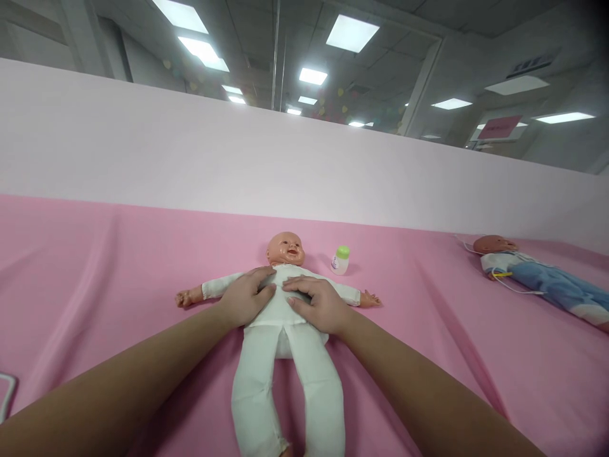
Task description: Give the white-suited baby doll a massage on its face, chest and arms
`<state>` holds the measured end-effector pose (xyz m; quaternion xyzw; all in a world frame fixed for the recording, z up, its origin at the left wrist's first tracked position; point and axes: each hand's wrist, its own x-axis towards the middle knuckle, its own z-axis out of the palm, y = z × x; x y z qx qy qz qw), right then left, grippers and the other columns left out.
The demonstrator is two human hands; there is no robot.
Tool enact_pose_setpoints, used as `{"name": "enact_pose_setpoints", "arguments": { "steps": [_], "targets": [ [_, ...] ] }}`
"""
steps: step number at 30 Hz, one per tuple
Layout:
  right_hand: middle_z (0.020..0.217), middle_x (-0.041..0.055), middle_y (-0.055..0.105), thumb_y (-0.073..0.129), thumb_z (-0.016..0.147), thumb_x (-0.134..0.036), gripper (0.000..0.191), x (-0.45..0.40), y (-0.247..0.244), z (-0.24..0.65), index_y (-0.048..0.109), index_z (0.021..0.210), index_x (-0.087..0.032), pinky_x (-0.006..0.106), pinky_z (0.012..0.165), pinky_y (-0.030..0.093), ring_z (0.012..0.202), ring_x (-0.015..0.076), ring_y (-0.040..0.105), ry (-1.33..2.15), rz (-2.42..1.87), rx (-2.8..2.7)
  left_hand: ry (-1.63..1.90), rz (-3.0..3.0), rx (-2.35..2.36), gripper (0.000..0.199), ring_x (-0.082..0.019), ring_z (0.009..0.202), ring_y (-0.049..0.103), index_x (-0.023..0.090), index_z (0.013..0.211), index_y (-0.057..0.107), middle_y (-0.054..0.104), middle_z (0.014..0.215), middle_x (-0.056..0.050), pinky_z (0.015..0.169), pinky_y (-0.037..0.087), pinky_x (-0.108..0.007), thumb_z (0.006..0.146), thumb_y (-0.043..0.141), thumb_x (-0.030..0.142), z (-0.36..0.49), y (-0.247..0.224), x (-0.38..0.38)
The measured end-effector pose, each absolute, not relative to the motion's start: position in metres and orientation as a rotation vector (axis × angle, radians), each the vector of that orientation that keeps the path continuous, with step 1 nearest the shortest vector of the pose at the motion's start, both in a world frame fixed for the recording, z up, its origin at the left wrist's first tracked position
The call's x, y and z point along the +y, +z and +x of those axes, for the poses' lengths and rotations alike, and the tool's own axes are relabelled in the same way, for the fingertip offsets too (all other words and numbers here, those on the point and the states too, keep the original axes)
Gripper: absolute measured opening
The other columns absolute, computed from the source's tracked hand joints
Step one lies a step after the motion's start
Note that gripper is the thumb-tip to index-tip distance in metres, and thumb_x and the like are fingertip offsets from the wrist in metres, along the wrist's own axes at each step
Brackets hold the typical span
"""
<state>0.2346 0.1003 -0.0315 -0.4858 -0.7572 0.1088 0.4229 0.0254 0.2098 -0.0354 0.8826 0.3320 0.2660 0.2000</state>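
Note:
A baby doll in a white cloth outfit lies on its back on the pink sheet, head away from me and arms stretched out to both sides. My left hand rests on the left side of its chest, fingers extended. On the right side of the chest lies my right hand, also flat with its fingers stretched out. The two hands are apart, with white cloth visible between them. Just beyond the doll's right-hand arm stands a small bottle with a green cap, touched by neither hand.
Another doll in blue and white clothes lies at the far right, with a thin white tube beside it. A white wall borders the sheet at the back, with glass above. A white-edged object shows at the lower left.

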Motion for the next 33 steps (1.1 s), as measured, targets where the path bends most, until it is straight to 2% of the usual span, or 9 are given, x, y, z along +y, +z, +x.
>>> {"name": "enact_pose_setpoints", "arguments": {
  "steps": [33],
  "targets": [
    [0.123, 0.0061, 0.076, 0.069, 0.090, -0.026, 0.032, 0.0993, -0.0297, 0.2341, 0.075, 0.121, -0.026, 0.047, 0.110, 0.052, 0.125, 0.0269, 0.067, 0.301, -1.239, -1.884, 0.750, 2.480, 0.938, 0.058, -0.029, 0.135, 0.057, 0.015, 0.144, 0.058, 0.061, 0.148, -0.010, 0.118, 0.041, -0.045, 0.097, 0.046, 0.046, 0.0252, -0.0341, 0.2086]
  ]
}}
